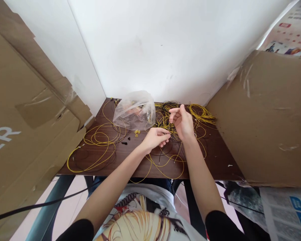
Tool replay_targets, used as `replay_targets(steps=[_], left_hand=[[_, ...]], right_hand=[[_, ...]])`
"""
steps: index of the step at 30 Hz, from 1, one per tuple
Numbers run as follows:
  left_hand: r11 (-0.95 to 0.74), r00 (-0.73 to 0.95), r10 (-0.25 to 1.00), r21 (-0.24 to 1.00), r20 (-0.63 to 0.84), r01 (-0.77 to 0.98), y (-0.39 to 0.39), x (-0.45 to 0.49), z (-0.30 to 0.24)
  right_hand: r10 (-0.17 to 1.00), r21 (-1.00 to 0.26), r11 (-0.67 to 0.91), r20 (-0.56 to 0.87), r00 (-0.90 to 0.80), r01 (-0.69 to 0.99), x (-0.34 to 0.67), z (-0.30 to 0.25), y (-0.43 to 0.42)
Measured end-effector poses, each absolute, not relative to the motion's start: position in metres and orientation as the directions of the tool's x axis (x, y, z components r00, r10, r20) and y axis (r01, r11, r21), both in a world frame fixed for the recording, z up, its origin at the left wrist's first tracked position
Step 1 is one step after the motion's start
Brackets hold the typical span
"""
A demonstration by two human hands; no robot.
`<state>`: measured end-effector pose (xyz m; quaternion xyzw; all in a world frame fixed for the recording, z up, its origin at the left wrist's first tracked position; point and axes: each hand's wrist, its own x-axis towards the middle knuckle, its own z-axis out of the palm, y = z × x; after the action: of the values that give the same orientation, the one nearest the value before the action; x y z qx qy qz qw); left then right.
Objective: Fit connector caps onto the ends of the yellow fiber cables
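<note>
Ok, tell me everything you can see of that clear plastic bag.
The clear, wrinkled bag of plastic sits bulging on the dark brown tabletop, near the white panel and left of the yellow and black wire tangle. Orange-brown contents show through, too blurred to name. Yellow wire seems to touch its left side; the left hand, close by, does not grip it.

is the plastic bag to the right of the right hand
No, the plastic bag sits to the left of the right hand.
</note>
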<state>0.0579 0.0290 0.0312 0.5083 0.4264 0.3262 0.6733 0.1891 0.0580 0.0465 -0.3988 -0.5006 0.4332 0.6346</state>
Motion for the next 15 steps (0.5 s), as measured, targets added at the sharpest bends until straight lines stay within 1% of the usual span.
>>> replay_targets(steps=[4,7,9,12,13,15], left_hand=[[0.192,0.388,0.905,0.981,-0.171,-0.016,0.03,0.047,0.036],[0.083,0.307,0.947,0.995,-0.095,0.054,0.028,0.022,0.042],[-0.02,0.283,0.959,0.986,-0.029,0.168,0.026,0.003,0.044],[-0.188,0.279,0.957,0.901,0.079,0.39,0.022,-0.019,0.039],[-0.218,0.279,0.956,0.865,0.095,0.452,0.021,-0.023,0.037],[-0.235,0.288,0.955,0.79,0.078,0.566,0.018,-0.026,0.032]], right_hand=[[0.947,-0.942,0.306,0.287,0.143,-0.138,0.19,0.047,0.058],[0.945,-0.943,0.309,0.29,0.154,-0.119,0.19,0.047,0.058],[0.945,-0.942,0.308,0.287,0.154,-0.132,0.188,0.047,0.057],[0.949,-0.934,0.301,0.273,0.16,-0.19,0.185,0.047,0.057],[0.949,-0.929,0.301,0.27,0.161,-0.217,0.185,0.047,0.057],[0.949,-0.918,0.305,0.27,0.162,-0.253,0.184,0.046,0.057]])
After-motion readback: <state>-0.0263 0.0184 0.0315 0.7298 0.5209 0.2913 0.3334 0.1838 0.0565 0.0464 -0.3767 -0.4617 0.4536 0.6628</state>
